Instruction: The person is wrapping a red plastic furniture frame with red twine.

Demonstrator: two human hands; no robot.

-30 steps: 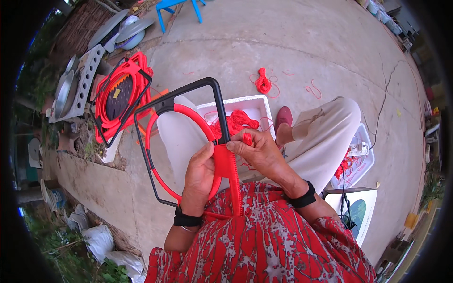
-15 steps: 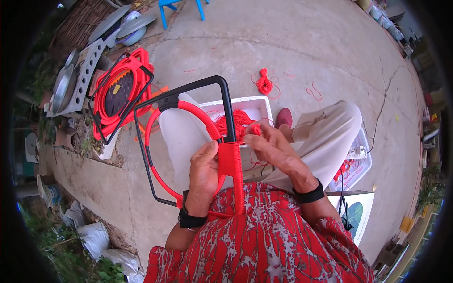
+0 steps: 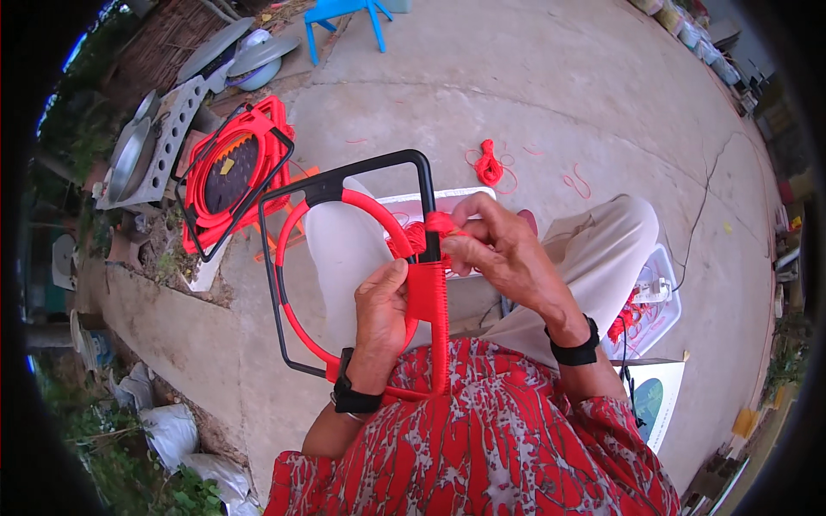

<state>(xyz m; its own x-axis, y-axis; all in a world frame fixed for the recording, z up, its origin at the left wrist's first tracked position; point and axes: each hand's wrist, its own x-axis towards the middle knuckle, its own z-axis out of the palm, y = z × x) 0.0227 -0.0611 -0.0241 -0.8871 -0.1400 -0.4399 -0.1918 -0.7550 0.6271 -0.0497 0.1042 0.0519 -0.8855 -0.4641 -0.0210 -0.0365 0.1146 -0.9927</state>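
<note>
A black rectangular frame (image 3: pixel 348 176) with a round inner ring rests tilted over my lap. Red cord is wound tightly along its right side (image 3: pixel 440 344) and around much of the ring (image 3: pixel 366 203). My left hand (image 3: pixel 380 314) grips the ring and the wrapped side, thumb on top. Pinched in my right hand (image 3: pixel 508 254) is a small bundle of red cord (image 3: pixel 442 224), lying against the bare black bar just above the wrapping. Behind the hands, a white box (image 3: pixel 475 195) of loose red cord is partly hidden.
Stacked red-wrapped frames (image 3: pixel 232 168) stand at the left. A red skein (image 3: pixel 489 169) lies on the concrete beyond the box. At right are a white tub (image 3: pixel 664 318) with cord and a carton (image 3: pixel 669 404). A blue stool (image 3: pixel 342 10) is at the top.
My right hand has moved the cord bundle left and up, from beside the frame to its black bar. My left hand keeps its grip. The whole view has shifted slightly.
</note>
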